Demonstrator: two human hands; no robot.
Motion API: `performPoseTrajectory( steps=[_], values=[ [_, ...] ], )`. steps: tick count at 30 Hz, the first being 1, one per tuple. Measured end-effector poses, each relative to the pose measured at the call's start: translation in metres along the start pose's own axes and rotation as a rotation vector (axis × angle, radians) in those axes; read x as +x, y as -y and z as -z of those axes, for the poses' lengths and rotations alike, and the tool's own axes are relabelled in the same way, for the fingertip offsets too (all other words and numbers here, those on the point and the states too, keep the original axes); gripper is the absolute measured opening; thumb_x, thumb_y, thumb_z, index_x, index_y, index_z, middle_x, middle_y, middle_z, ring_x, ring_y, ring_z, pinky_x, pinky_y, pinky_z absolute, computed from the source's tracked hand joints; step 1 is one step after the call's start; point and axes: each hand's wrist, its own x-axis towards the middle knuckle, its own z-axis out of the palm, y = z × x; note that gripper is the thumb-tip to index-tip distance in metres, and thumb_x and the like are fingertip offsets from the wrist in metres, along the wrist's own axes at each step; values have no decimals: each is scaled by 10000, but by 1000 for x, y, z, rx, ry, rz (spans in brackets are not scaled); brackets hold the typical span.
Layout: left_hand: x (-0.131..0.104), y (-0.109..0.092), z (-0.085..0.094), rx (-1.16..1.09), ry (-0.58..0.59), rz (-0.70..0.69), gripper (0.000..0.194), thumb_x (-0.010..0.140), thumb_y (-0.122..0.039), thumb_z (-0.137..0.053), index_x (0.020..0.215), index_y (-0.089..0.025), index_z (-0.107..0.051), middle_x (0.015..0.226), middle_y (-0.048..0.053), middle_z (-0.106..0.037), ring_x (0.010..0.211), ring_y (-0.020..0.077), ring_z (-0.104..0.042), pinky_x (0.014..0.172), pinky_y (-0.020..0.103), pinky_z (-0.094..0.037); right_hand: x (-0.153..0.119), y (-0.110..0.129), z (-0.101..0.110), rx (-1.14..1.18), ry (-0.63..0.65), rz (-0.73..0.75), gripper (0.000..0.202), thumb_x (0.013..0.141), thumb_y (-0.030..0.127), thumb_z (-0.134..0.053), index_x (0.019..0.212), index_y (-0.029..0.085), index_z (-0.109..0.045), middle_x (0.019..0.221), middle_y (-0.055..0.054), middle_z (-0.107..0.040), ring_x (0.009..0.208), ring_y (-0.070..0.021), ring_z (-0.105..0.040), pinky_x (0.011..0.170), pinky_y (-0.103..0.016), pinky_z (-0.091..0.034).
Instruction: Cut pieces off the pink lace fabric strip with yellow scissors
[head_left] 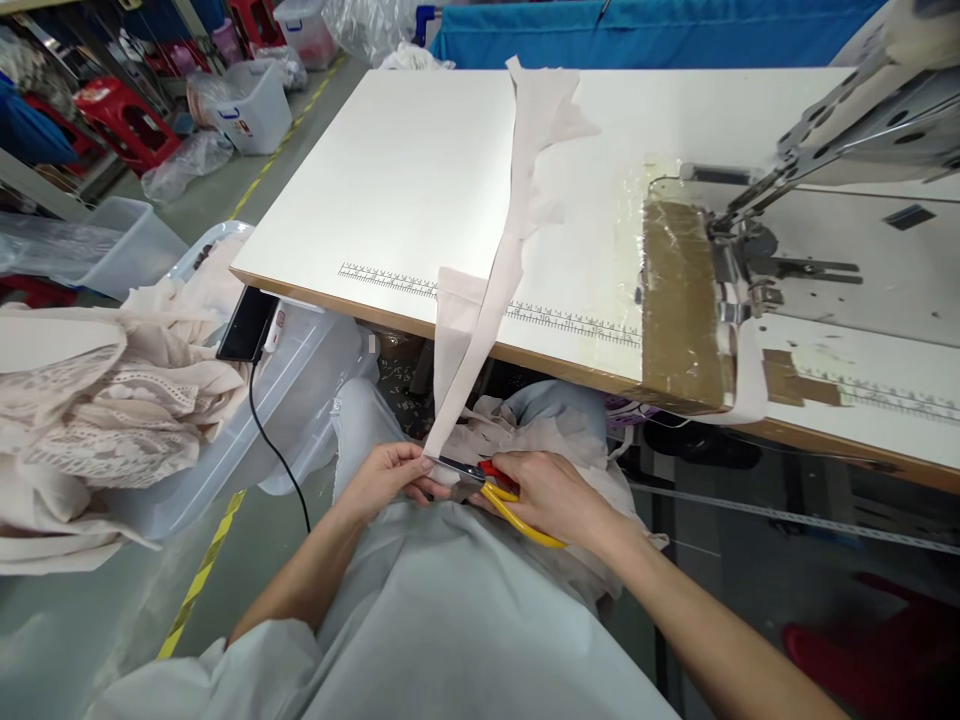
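A long strip of pale pink fabric (504, 250) lies across the white table (420, 170) and hangs over its front edge down to my lap. My left hand (394, 473) pinches the lower end of the strip between thumb and fingers. My right hand (551, 492) is closed around scissors (521, 517) with yellow and red handles. The dark blades point left and lie at the strip's end, close to my left fingertips. More pale fabric (592, 440) is bunched on my lap behind my right hand.
A sewing machine (870, 130) stands on the table's right side, beside brown tape (679, 300). At left, a clear bin (300, 390) bears a phone (247, 325) with a hanging cable, next to piled lace fabric (112, 420). Red stools (127, 120) stand farther back.
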Motion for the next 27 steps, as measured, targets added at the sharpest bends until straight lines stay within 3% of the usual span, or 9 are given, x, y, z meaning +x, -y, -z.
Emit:
performPoseTrajectory(
  steps=[4, 10, 17, 20, 22, 25, 27],
  values=[
    [1, -1, -1, 10, -1, -7, 462, 706, -532, -748, 856, -111, -633, 837, 124, -728, 746, 205, -709, 573, 229, -520, 0, -1, 1, 18, 3, 15, 484, 891, 603, -464, 613, 210, -410, 582, -27, -533, 518, -176, -480, 500, -286, -235],
    [1, -1, 0, 35, 25, 1, 488, 673, -543, -768, 835, -110, -614, 803, 126, -721, 729, 223, -707, 560, 246, -509, 5, 1, -1, 19, -36, 53, 457, 872, 605, -521, 648, 210, -466, 625, -31, -561, 565, -191, -517, 511, -285, -254],
    [4, -2, 1, 61, 58, 14, 430, 738, -527, -722, 804, -123, -588, 756, 117, -721, 726, 196, -700, 622, 245, -514, 0, -6, -14, 117, -62, -11, 524, 881, 643, -441, 585, 214, -387, 550, -30, -520, 497, -171, -454, 492, -280, -227],
    [5, -7, 2, 156, 50, -5, 445, 776, -555, -664, 875, -127, -593, 762, 104, -710, 710, 194, -686, 639, 269, -509, -8, -8, -19, 160, -93, -42, 515, 883, 642, -415, 598, 214, -395, 559, -27, -522, 507, -173, -457, 495, -279, -234],
    [8, -12, 3, 302, -63, -130, 432, 817, -535, -613, 987, -138, -601, 845, 90, -697, 681, 168, -650, 622, 268, -488, -14, -9, -21, 176, -123, -55, 497, 879, 636, -426, 616, 214, -400, 572, -19, -524, 514, -169, -452, 499, -277, -241],
    [23, -19, 1, 615, -353, -488, 335, 876, -411, -553, 1105, -172, -604, 996, 81, -631, 724, 144, -573, 645, 265, -454, -23, -11, -23, 223, -172, -49, 483, 874, 628, -451, 632, 218, -375, 573, 1, -497, 516, -158, -429, 503, -273, -260],
    [40, -23, -5, 767, -452, -687, 328, 875, -344, -560, 1154, -174, -593, 1047, 96, -583, 853, 174, -546, 735, 286, -453, -29, -12, -24, 270, -197, -48, 475, 878, 619, -455, 640, 221, -356, 572, 10, -475, 519, -154, -415, 504, -271, -274]
  ],
)
